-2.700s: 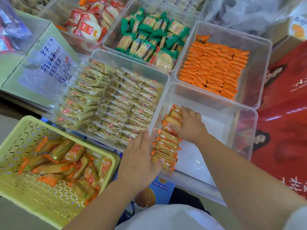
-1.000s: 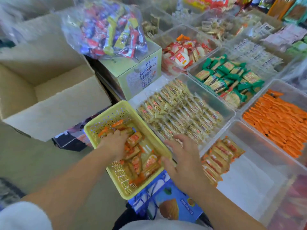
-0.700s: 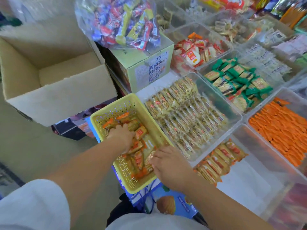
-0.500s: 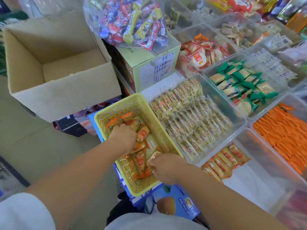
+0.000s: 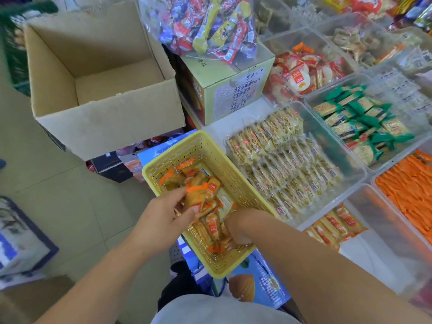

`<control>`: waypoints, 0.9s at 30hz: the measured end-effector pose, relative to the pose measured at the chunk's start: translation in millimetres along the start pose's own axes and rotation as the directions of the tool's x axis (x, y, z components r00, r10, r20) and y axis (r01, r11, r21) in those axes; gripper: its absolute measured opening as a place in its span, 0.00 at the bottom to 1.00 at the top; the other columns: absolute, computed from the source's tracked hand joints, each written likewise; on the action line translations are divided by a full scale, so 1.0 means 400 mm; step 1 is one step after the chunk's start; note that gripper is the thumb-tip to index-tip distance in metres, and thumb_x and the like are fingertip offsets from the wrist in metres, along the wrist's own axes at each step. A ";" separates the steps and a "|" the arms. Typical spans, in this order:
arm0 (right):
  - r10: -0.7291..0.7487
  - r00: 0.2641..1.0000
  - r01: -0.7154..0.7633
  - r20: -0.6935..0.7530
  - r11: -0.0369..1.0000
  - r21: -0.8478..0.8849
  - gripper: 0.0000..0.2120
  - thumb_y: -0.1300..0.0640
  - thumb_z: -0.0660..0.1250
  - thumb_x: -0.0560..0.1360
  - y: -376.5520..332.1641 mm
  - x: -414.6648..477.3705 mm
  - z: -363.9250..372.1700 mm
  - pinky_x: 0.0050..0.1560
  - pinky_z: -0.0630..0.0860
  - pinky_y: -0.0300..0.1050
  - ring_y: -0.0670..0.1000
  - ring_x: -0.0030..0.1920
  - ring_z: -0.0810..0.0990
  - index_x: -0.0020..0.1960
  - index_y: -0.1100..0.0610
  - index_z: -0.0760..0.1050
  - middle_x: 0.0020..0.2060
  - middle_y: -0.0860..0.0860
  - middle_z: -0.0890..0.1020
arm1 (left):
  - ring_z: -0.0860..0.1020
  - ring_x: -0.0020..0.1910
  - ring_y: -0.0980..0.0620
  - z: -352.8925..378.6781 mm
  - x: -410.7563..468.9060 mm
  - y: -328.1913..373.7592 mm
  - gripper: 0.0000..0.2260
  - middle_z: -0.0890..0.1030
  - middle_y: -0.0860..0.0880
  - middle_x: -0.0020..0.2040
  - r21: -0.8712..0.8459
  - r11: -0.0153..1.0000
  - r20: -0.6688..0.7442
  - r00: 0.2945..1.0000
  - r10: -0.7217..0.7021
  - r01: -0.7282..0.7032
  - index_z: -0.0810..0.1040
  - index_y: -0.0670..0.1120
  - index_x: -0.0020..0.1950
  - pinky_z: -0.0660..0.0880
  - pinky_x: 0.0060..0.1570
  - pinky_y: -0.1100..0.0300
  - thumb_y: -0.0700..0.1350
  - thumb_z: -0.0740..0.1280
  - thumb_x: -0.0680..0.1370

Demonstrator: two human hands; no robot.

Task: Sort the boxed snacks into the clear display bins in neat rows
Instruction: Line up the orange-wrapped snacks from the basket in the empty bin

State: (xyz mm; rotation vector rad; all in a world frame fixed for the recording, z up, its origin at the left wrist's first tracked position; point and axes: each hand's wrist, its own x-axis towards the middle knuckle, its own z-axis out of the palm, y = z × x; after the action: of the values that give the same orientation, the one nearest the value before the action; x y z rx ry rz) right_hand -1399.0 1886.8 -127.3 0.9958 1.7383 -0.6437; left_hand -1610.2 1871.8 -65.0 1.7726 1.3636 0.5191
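A yellow slotted basket point(image 5: 217, 157) holds several orange-wrapped snack packets point(image 5: 211, 226). My left hand point(image 5: 163, 212) grips a small bunch of these packets point(image 5: 198, 195) just above the basket. My right hand point(image 5: 236, 230) reaches down into the basket's near end, its fingers buried among the packets there. To the right stands a clear bin point(image 5: 385, 232) with one short row of the same orange packets point(image 5: 334, 226) along its left side.
An open cardboard box point(image 5: 105, 118) sits at the left. Clear bins hold beige cracker packs point(image 5: 287, 164), green packs point(image 5: 364, 122) and orange sticks point(image 5: 411, 190). A green carton point(image 5: 224, 90) carries a bag of mixed candy. A blue box point(image 5: 257, 284) lies under the basket.
Both hands left the clear bin's row and moved to the yellow basket. My left hand has lifted a bunch of packets, and my right hand has dug deeper into the basket.
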 end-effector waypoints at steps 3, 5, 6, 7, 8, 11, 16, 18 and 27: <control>0.004 0.998 0.004 -0.059 0.991 0.137 0.19 0.51 0.62 0.83 -0.007 -0.046 -0.015 0.44 0.78 0.50 0.58 0.54 0.81 0.70 0.59 0.72 0.60 0.55 0.79 | 0.76 0.33 0.59 0.002 0.001 -0.008 0.12 0.80 0.58 0.35 -0.161 0.980 -0.046 0.991 -0.123 0.114 0.79 0.64 0.44 0.72 0.36 0.63 0.45 0.73 0.79; 0.037 0.974 0.028 -0.222 0.959 0.281 0.16 0.45 0.60 0.83 -0.004 -0.096 -0.024 0.43 0.78 0.50 0.57 0.48 0.80 0.64 0.56 0.70 0.53 0.54 0.80 | 0.76 0.34 0.58 0.000 0.009 0.001 0.11 0.80 0.56 0.35 -0.285 0.944 -0.068 0.979 -0.191 0.164 0.82 0.61 0.44 0.73 0.36 0.64 0.43 0.73 0.79; 0.066 0.934 0.066 -0.350 0.933 0.353 0.14 0.42 0.59 0.83 0.006 -0.120 -0.023 0.43 0.78 0.50 0.55 0.44 0.79 0.58 0.53 0.70 0.47 0.53 0.79 | 0.77 0.34 0.58 0.001 0.014 0.010 0.10 0.81 0.57 0.35 -0.349 0.919 -0.082 0.971 -0.225 0.184 0.83 0.59 0.44 0.73 0.37 0.65 0.43 0.73 0.79; 0.108 0.875 0.127 -0.472 0.890 0.438 0.14 0.40 0.58 0.82 0.020 -0.147 -0.017 0.42 0.78 0.49 0.54 0.42 0.78 0.55 0.51 0.69 0.43 0.51 0.78 | 0.78 0.35 0.59 0.003 0.018 0.022 0.09 0.83 0.57 0.37 -0.409 0.889 -0.095 0.960 -0.265 0.205 0.84 0.57 0.45 0.74 0.37 0.65 0.42 0.72 0.79; 0.158 0.816 0.217 -0.556 0.808 0.548 0.15 0.39 0.57 0.82 0.034 -0.177 -0.006 0.39 0.76 0.47 0.52 0.40 0.78 0.54 0.51 0.70 0.40 0.48 0.78 | 0.79 0.36 0.58 0.007 0.022 0.035 0.07 0.84 0.55 0.38 -0.467 0.855 -0.103 0.947 -0.304 0.224 0.84 0.54 0.47 0.75 0.37 0.65 0.41 0.72 0.79; 0.305 0.768 0.581 -0.564 0.041 0.813 0.14 0.40 0.66 0.78 0.057 -0.267 0.052 0.34 0.74 0.42 0.47 0.34 0.78 0.53 0.49 0.73 0.36 0.46 0.80 | 0.83 0.39 0.51 0.030 0.023 0.090 0.05 0.87 0.47 0.44 -0.588 0.759 -0.077 0.915 -0.396 0.279 0.85 0.49 0.52 0.80 0.37 0.61 0.41 0.71 0.80; 0.464 0.686 0.728 -0.561 -0.407 0.552 0.08 0.50 0.67 0.76 0.043 -0.330 0.153 0.45 0.76 0.45 0.50 0.42 0.81 0.48 0.54 0.77 0.41 0.52 0.82 | 0.84 0.41 0.46 0.126 0.014 0.205 0.05 0.87 0.45 0.45 -0.605 0.722 0.122 0.935 -0.332 0.336 0.86 0.46 0.50 0.82 0.42 0.56 0.39 0.71 0.79; 0.517 0.662 0.749 -0.542 -0.422 0.511 0.05 0.50 0.68 0.76 0.042 -0.335 0.189 0.48 0.78 0.47 0.50 0.44 0.82 0.46 0.51 0.78 0.43 0.51 0.82 | 0.86 0.44 0.49 0.174 0.015 0.255 0.08 0.88 0.47 0.47 -0.627 0.702 0.197 0.941 -0.277 0.338 0.87 0.48 0.51 0.81 0.42 0.61 0.37 0.70 0.79; 0.673 0.653 0.757 -0.346 -0.572 0.317 0.18 0.44 0.65 0.77 0.096 -0.353 0.400 0.46 0.84 0.52 0.55 0.52 0.85 0.66 0.45 0.76 0.56 0.54 0.84 | 0.87 0.42 0.47 0.381 0.073 0.411 0.07 0.87 0.42 0.46 -0.492 0.801 0.401 0.906 -0.137 0.339 0.83 0.44 0.56 0.83 0.38 0.58 0.36 0.70 0.80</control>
State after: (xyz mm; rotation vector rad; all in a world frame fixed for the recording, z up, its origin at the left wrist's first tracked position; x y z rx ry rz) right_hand -1263.4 1734.3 -53.8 3.0067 0.8728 -3.0188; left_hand -1391.1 1832.4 -25.9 1.1230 1.0298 0.3826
